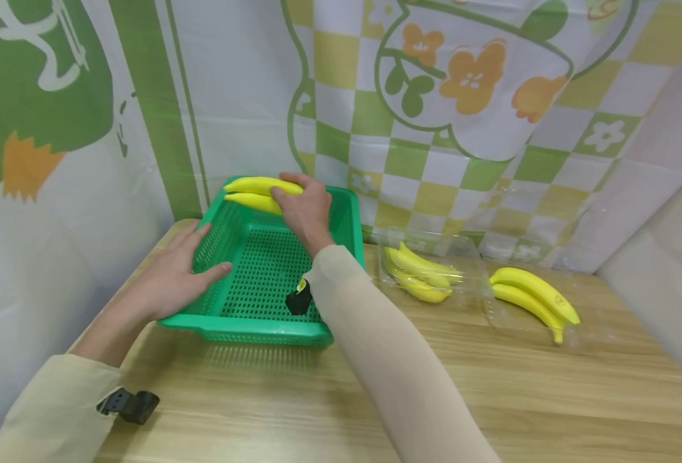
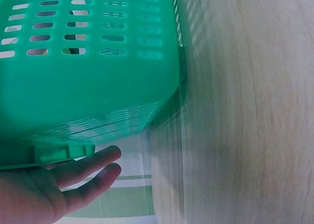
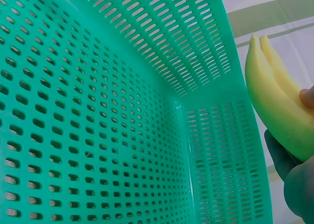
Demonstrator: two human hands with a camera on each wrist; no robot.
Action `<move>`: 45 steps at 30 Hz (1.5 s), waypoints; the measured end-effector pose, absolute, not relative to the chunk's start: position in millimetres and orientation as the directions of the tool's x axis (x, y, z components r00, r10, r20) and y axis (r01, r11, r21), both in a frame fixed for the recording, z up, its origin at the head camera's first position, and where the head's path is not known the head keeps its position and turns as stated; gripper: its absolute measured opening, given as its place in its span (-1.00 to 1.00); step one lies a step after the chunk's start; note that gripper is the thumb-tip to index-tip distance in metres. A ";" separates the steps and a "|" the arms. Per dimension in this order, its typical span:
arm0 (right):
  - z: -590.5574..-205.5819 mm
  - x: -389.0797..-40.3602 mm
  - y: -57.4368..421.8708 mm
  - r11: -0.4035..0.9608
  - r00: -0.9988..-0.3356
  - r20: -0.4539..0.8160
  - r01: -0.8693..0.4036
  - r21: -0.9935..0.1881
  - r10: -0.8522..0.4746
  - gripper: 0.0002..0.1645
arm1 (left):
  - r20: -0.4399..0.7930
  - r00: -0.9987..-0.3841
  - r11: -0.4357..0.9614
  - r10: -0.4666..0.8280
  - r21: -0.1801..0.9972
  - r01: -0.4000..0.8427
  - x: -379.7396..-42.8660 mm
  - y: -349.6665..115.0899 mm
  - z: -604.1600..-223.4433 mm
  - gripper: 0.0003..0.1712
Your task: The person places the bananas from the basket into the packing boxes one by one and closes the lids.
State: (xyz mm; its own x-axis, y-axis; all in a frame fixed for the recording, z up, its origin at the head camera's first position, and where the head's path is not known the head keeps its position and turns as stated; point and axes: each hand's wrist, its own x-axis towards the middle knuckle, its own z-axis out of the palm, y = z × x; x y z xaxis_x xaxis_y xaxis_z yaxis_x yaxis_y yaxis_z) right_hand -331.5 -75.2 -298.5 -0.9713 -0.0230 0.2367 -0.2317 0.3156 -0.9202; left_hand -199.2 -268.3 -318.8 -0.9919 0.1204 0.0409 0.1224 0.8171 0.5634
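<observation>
A pair of yellow bananas [image 1: 257, 193] is gripped by the curled right hand [image 1: 306, 209] over the far rim of the green basket [image 1: 260, 325], whose left wall is touched by the flat, straight-fingered left hand [image 1: 175, 276], while two more banana bunches [image 1: 419, 273] are seen on the wooden table [image 1: 491, 386] to the right.

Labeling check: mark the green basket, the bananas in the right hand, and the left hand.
green basket [image 1: 260, 333]: head view, near rim.
bananas [image 1: 254, 186]: head view, upper banana's peel left of the fingers.
left hand [image 1: 173, 276]: head view, back of the hand.
</observation>
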 end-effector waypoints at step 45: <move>-240.3 -317.7 -49.5 0.362 -0.981 0.186 -0.156 -0.919 0.049 -0.61 | 0.017 -0.993 0.819 0.116 0.564 0.105 -200.9 -268.8 -321.0 0.12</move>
State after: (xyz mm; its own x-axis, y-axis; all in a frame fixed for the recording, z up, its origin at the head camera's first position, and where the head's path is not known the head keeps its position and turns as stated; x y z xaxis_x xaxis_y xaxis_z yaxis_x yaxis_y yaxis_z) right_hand -317.7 -49.5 -240.3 -0.9813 0.0492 0.1861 -0.1561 0.3620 -0.9190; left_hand -200.9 -268.8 -321.0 -0.9932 0.1155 0.0166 0.1047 0.8192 0.5639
